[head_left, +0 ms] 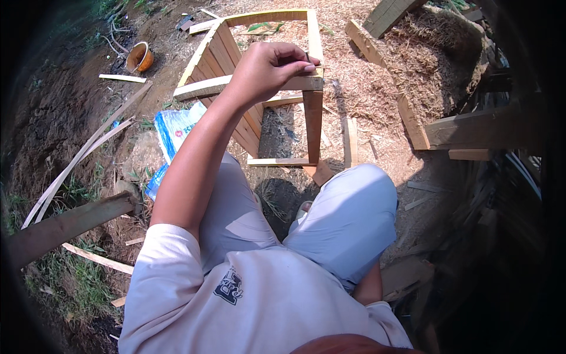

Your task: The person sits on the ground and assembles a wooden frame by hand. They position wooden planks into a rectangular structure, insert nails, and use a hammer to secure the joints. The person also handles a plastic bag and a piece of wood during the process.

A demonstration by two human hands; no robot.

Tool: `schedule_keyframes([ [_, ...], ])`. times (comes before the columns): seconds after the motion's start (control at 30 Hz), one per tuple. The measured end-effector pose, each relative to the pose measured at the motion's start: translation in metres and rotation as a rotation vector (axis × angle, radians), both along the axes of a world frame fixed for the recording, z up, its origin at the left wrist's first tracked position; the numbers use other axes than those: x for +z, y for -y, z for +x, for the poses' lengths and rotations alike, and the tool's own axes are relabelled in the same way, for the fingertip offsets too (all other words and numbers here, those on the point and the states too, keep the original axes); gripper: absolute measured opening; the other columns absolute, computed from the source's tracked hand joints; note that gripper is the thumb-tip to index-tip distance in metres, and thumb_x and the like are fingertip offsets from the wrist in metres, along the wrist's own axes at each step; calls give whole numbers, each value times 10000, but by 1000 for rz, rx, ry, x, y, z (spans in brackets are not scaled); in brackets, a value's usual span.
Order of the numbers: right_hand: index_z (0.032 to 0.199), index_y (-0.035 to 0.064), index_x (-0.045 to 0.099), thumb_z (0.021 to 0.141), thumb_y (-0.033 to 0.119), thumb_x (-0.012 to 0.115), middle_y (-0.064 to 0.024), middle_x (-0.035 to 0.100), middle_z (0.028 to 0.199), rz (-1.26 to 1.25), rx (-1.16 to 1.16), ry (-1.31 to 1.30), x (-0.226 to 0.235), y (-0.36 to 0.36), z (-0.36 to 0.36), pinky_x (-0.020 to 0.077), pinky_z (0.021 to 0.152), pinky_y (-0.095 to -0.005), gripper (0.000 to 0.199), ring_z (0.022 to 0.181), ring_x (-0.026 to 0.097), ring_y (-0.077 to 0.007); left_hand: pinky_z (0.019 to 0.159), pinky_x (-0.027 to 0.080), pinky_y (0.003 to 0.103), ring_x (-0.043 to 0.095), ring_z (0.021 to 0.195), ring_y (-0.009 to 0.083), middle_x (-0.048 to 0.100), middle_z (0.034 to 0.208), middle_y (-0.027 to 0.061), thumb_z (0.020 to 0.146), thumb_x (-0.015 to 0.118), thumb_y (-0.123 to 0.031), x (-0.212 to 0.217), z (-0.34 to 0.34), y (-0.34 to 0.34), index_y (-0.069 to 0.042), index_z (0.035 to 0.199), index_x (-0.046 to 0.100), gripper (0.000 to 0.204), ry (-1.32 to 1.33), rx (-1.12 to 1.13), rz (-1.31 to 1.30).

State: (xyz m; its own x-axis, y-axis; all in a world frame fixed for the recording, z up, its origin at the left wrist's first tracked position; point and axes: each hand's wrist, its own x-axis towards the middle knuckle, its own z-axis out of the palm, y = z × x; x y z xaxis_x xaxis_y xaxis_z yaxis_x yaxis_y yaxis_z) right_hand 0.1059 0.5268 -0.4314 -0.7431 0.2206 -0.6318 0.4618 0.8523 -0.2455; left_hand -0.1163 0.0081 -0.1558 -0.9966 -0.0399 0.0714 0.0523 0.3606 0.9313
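My left hand [272, 66] is over the near right corner of a wooden frame [314, 124], its thumb and fingertips pinched together. Between them a thin dark nail [307, 56] stands upright on the top rail. The frame is made of pale squared lumber, with slats [219, 54] closing its left side. My right arm [369, 286] hangs down beside my right knee, and the hand at its end is hidden.
Wood shavings [348, 47] cover the ground around the frame. An orange-brown bucket [140, 58] lies tipped at the far left. A blue and white sack [171, 133] is beside my left leg. Heavy timbers [471, 130] stand at right; a plank [71, 230] juts in from the left.
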Motion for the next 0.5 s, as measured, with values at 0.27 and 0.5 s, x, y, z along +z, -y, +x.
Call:
schedule_keyframes([
  [0.27, 1180, 23, 653, 1013, 264, 736, -106, 675, 1038, -317, -625, 62, 34, -81, -24, 565, 808, -426, 305, 938, 669, -261, 914, 638, 317, 806, 1043, 158, 843, 1097, 94, 1002, 781, -162, 6, 3, -11, -11, 1111, 823, 191, 16, 76, -77],
  [0.5, 1073, 39, 651, 1046, 254, 722, -48, 652, 808, -478, -392, 189, 127, -109, -54, 539, 615, -370, 228, 670, 631, -168, 868, 630, 320, 818, 1001, 166, 849, 1041, 77, 998, 781, -200, 5, 3, -10, -52, 1103, 840, 190, -11, 72, -126],
])
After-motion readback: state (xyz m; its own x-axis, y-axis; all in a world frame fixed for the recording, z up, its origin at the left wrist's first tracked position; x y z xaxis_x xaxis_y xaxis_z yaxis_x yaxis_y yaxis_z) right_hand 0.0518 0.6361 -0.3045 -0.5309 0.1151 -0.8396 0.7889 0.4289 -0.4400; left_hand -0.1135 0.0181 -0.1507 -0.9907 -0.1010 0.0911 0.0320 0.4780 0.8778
